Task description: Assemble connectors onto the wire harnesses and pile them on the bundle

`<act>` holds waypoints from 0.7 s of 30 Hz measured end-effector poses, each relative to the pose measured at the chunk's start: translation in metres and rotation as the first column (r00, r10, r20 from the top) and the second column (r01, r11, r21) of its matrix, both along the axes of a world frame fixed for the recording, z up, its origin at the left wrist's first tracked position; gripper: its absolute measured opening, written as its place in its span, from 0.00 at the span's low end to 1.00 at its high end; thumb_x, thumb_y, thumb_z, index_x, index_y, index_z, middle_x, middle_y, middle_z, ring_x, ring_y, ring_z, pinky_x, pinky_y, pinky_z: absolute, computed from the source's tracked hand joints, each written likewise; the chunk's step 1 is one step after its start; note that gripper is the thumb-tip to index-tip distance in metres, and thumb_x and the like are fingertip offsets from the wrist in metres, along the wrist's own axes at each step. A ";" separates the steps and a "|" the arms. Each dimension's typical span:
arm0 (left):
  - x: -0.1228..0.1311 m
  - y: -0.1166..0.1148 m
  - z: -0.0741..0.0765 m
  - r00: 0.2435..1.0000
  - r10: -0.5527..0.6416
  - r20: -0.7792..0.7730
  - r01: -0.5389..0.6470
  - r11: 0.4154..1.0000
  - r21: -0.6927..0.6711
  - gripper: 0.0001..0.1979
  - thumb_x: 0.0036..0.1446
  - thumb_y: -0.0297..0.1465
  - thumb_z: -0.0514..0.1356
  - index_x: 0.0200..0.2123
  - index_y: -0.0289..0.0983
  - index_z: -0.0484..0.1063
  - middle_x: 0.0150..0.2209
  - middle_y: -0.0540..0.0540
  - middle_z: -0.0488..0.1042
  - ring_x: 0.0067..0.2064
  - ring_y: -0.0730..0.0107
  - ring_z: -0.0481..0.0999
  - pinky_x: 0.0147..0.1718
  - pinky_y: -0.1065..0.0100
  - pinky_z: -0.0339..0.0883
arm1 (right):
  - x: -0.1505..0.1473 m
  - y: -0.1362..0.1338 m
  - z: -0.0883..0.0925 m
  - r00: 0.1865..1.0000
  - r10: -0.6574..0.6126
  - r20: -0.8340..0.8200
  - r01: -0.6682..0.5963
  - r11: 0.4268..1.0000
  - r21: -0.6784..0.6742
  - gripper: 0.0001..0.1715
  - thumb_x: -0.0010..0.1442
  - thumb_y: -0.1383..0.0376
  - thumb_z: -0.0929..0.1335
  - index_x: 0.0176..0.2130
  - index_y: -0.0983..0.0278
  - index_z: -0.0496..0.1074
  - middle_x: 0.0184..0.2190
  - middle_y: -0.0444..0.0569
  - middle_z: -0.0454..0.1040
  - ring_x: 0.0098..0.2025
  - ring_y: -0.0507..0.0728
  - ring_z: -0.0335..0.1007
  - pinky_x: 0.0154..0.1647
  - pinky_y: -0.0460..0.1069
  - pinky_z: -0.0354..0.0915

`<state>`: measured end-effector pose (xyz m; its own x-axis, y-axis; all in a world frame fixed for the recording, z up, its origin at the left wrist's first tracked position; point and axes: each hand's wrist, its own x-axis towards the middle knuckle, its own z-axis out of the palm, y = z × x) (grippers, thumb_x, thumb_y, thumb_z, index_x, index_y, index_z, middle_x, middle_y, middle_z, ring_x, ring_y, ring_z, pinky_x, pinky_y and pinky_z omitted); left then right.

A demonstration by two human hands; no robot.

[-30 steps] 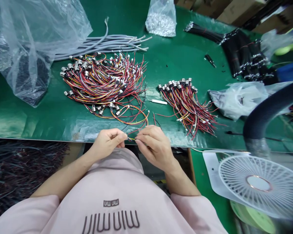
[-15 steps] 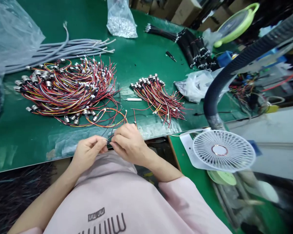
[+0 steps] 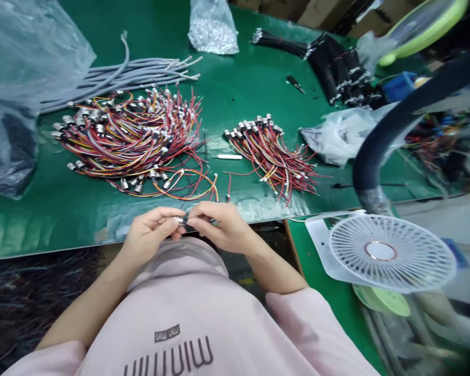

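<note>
Close to my body at the table's front edge, my left hand [image 3: 151, 232] pinches a small metal wire connector [image 3: 179, 221] between thumb and fingers. My right hand [image 3: 221, 224] is closed on the dark wire end of the same connector, and its fingertips almost meet the left ones. Fine detail at the joint is too small to make out. Just beyond the hands lies a big pile of wired connectors [image 3: 129, 138] with red, yellow, white and black leads. A smaller bundle of wired connectors [image 3: 272, 156] lies to its right, with a white stick [image 3: 229, 156] between them.
Grey cables [image 3: 141, 73] and a large plastic bag [image 3: 27, 47] lie at the left. A bag of small clear parts [image 3: 213, 31] and black cable bundles [image 3: 325, 68] are at the back. At the right, a white fan [image 3: 391, 250] stands near a thick black hose [image 3: 370, 141].
The camera view has shifted, so the table things appear farther right. Between my fingers a metal connector now shows, where thin dark wires showed before.
</note>
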<state>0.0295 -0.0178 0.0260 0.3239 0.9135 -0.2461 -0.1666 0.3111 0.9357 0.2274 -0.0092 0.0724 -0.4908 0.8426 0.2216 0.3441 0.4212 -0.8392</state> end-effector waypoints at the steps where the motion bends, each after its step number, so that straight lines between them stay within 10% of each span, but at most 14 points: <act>1: 0.001 0.001 0.000 1.000 0.006 0.016 -0.006 1.000 -0.016 0.11 0.57 0.36 0.65 0.39 0.35 0.78 0.26 0.48 0.79 0.25 0.75 0.76 0.28 0.74 0.72 | 0.002 0.001 0.001 1.000 0.003 -0.007 -0.003 1.000 0.023 0.07 0.66 0.69 0.64 0.34 0.65 0.70 0.28 0.43 0.72 0.31 0.48 0.67 0.34 0.43 0.64; 9: 0.002 0.004 0.003 0.996 0.046 0.076 -0.039 0.996 -0.085 0.12 0.54 0.37 0.66 0.38 0.34 0.77 0.24 0.48 0.79 0.24 0.75 0.75 0.26 0.73 0.71 | 0.012 -0.005 0.005 0.964 -0.069 0.257 -0.051 0.901 0.432 0.01 0.61 0.68 0.68 0.35 0.63 0.70 0.34 0.50 0.74 0.39 0.56 0.69 0.40 0.52 0.65; 21: 0.007 0.002 0.000 0.992 0.044 0.115 -0.034 0.996 -0.088 0.15 0.55 0.41 0.66 0.37 0.34 0.76 0.23 0.49 0.78 0.23 0.75 0.75 0.26 0.74 0.70 | -0.008 -0.004 -0.008 0.958 -0.194 0.212 0.043 0.825 0.563 0.04 0.60 0.70 0.67 0.33 0.62 0.67 0.31 0.48 0.73 0.34 0.54 0.66 0.35 0.51 0.61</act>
